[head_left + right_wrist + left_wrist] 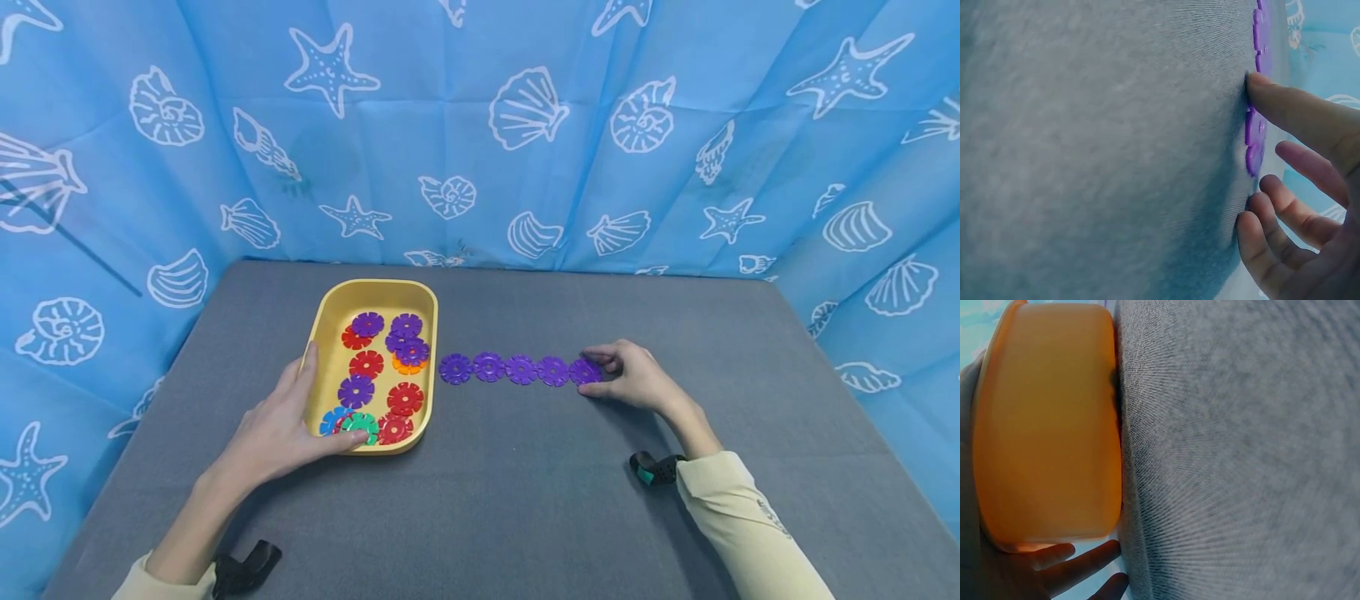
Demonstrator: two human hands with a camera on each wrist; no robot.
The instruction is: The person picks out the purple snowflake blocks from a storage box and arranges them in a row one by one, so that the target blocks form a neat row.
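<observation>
My L hand [277, 433] is spread round the near-left corner of the yellow plastic tray [375, 293], thumb over the near rim, other fingers along the outside of the L wall, so I've got hold of it there. Tray's on the L side of the grey cloth-topped table [510, 517]. In it: loose snowflake discs, incl. several purple ones, a few red, an orange one [410, 365] partly under purple at the R, plus a blue one [330, 422] and a green one [363, 427] at the near end, the green right by my thumb tip. R of the tray, 5 purple discs lie flat in a L-to-R row, edge to edge; can't tell if they're slotted together. Leftmost disc [455, 368] is just beside the tray's R wall. My R hand [637, 379] is partly closed, pinching the rightmost disc [585, 372] b/w thumb on the near edge & fingers on the far edge. Cream sleeves [750, 525] on both arms, black device [656, 469] at the R wrist, another at the L. Far side: blue curtain [450, 150] w/ white shells & starfish.
</observation>
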